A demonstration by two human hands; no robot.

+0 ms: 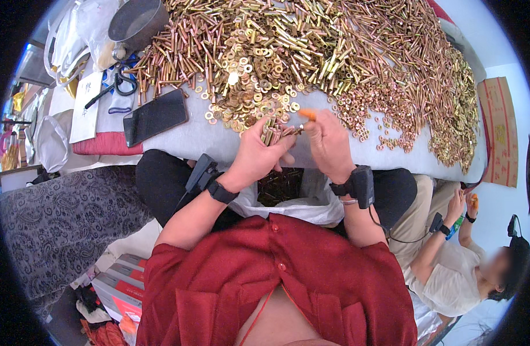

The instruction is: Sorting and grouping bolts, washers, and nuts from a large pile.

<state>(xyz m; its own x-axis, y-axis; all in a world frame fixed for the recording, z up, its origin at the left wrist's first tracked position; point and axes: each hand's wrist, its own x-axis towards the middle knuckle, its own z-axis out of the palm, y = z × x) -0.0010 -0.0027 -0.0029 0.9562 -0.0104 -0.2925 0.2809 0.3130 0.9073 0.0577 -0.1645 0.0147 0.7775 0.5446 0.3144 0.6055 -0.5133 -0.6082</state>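
My left hand [254, 154] is wrapped round a small bundle of gold-coloured metal bolts [270, 136], whose ends point toward my right hand. Close beside the bundle's right end, my right hand [332, 149] has its fingers pinched together; whatever lies between them is too small to make out. An orange finger cover [307, 114] sits on one of its fingers. Just beyond my hands, flat gold washers [242, 104] lie in a loose heap. To the right of them are small coppery nuts [363, 115]. Behind spreads a big pile of gold-coloured bolts and tubes [311, 34].
Between my legs stands an open white sack [317, 212] with dark metal pieces inside. On the table's left lie a black phone [156, 117], scissors [125, 81] and a grey metal pot [139, 24]. A co-worker [449, 271] sits at the right, near a cardboard sheet [498, 132].
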